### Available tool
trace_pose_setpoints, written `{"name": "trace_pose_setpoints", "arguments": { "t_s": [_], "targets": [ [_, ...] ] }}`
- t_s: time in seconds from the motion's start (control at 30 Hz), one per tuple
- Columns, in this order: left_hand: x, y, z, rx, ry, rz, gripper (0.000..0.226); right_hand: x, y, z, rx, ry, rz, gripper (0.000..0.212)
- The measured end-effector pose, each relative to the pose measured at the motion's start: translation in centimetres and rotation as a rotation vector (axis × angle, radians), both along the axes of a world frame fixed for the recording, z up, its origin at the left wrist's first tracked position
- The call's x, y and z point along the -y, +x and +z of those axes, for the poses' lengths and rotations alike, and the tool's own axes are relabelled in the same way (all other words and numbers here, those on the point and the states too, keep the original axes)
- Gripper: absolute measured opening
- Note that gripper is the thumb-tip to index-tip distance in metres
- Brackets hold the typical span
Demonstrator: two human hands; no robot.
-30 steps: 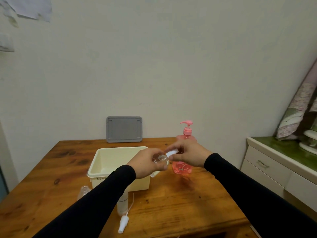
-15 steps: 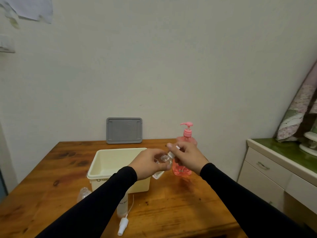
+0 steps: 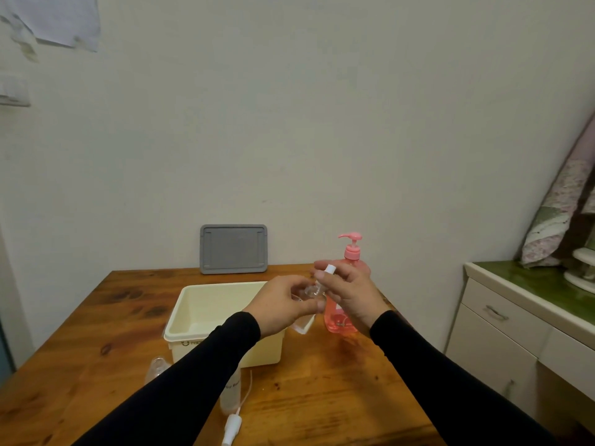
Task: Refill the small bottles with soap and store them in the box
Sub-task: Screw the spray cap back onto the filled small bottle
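Observation:
Above the table my left hand (image 3: 283,304) grips a small clear bottle (image 3: 308,292), tilted, its bottom end poking out below the hand. My right hand (image 3: 349,289) pinches the bottle's white cap (image 3: 329,269) at its neck. Behind my right hand stands the pink soap pump bottle (image 3: 340,317). The cream box (image 3: 193,329) sits open left of my hands, and I see nothing inside it. Near the front edge, partly hidden by my left sleeve, are another small clear bottle (image 3: 232,392), its loose white pump cap with tube (image 3: 232,426), and a third clear bottle (image 3: 156,366).
A grey lid (image 3: 233,248) leans against the wall at the back of the wooden table (image 3: 322,387). A white cabinet with drawers and a green top (image 3: 528,304) stands to the right of the table.
My hands have lifted slightly with the small bottle, and my right hand's fingers have shifted up round the white cap. Nothing else on the table has moved.

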State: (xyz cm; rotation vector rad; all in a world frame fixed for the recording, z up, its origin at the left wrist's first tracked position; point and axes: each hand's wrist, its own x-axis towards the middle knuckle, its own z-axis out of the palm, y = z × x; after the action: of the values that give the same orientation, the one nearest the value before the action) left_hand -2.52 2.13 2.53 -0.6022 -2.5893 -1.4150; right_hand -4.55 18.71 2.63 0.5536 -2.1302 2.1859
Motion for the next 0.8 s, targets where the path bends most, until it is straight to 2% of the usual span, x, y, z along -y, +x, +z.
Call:
{"name": "trace_pose_setpoints", "arguments": {
  "t_s": [0.1,0.33,0.47,0.6,0.8],
  "targets": [
    [0.3,-0.1,-0.3,0.011,0.012,0.006,0.023,0.8,0.6,-0.3,0.078,-0.132,0.057,0.023],
    [0.5,-0.5,-0.7,0.049,0.044,0.048,0.025,1.1,0.5,-0.7,0.159,-0.237,0.054,0.021],
    [0.6,-0.7,-0.4,0.050,0.062,0.071,0.020,0.8,0.3,-0.7,0.103,-0.151,0.051,0.021],
    [0.6,-1.0,-0.6,0.048,0.040,0.072,0.023,0.9,0.1,-0.9,0.040,-0.043,-0.051,0.021],
    [0.3,-0.8,-1.0,0.043,0.033,0.064,0.029,1.4,-0.4,-1.1,0.109,-0.152,-0.003,0.029]
  ]
}}
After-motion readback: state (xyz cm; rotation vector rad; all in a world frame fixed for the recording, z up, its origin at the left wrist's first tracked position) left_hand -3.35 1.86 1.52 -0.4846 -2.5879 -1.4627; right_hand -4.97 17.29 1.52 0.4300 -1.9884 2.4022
